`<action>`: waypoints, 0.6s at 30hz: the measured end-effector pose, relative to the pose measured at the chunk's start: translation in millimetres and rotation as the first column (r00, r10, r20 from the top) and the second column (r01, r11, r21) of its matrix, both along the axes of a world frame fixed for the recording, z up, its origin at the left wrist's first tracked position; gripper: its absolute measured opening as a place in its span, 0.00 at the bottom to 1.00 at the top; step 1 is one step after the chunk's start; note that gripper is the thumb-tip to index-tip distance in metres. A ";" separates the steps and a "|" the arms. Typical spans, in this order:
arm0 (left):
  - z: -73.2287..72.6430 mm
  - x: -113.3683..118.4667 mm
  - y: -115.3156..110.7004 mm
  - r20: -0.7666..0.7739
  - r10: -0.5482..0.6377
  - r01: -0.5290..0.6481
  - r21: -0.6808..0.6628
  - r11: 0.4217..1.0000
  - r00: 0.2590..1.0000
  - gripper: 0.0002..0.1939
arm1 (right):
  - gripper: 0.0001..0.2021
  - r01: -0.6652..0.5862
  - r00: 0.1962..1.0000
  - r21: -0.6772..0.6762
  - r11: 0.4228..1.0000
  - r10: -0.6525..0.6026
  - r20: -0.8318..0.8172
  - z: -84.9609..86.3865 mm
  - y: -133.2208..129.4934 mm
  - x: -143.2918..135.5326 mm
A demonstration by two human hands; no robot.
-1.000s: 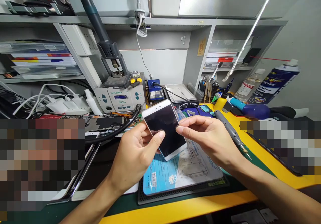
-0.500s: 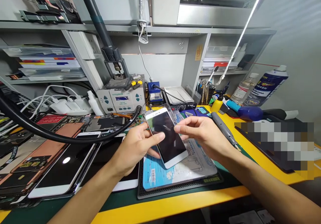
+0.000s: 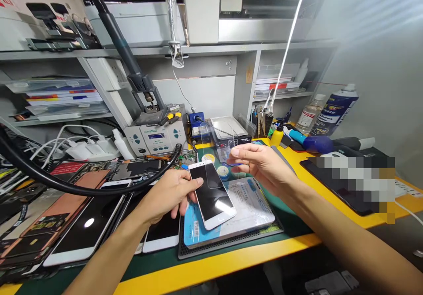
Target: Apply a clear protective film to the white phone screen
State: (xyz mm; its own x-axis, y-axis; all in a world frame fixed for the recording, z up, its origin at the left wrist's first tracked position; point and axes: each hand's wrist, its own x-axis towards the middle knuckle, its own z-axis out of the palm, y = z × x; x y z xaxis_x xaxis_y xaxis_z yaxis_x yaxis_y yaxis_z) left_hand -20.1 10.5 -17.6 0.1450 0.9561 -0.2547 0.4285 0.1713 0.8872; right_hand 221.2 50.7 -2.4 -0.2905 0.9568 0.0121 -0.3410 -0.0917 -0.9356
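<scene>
My left hand (image 3: 173,193) grips a white smartphone (image 3: 213,198) by its left edge, thumb on the glass. The phone is face up with a dark screen, tilted over a blue and white plastic packet (image 3: 246,211). My right hand (image 3: 259,165) is raised to the right of the phone, thumb and fingers pinching the edge of a clear screen protector (image 3: 214,154). That see-through sheet stands up above the top half of the phone, its outline faint. Under the packet lies a black perforated mat (image 3: 228,245).
Several phones (image 3: 89,224) and parts lie at left, under a black hose (image 3: 99,193). Behind stands a grey hot-air station (image 3: 157,134). A yellow bottle (image 3: 276,135), a spray can (image 3: 333,112) and a dark phone (image 3: 337,187) are at right.
My right hand has risen off the phone, lifting the clear sheet away from the screen. The phone has come slightly lower and stays in my left hand. The view has shifted.
</scene>
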 end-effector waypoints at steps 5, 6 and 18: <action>4.7 -6.0 2.5 -0.141 -0.012 0.032 0.145 0.989 0.990 0.21 | 0.12 -0.019 0.999 0.030 0.999 0.020 -0.029 0.7 -3.3 1.0; 7.9 -7.0 1.7 -0.141 0.004 0.024 0.196 0.980 0.990 0.20 | 0.12 -0.029 0.999 0.040 0.999 0.030 -0.031 0.6 -3.9 1.3; 34.3 50.0 -11.2 0.286 -0.014 -0.127 0.468 0.874 0.958 0.13 | 0.10 -0.140 0.982 0.112 0.984 0.153 -0.112 -4.4 -17.7 -2.9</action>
State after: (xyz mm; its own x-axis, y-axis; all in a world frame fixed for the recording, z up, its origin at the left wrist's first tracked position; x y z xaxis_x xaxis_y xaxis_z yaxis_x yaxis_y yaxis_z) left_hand 29.9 -0.7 16.7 0.0831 0.9574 0.2765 0.1611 -0.2867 0.9444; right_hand 218.3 33.1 -6.8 -0.4181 0.8957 0.1516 -0.4411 -0.0543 -0.8958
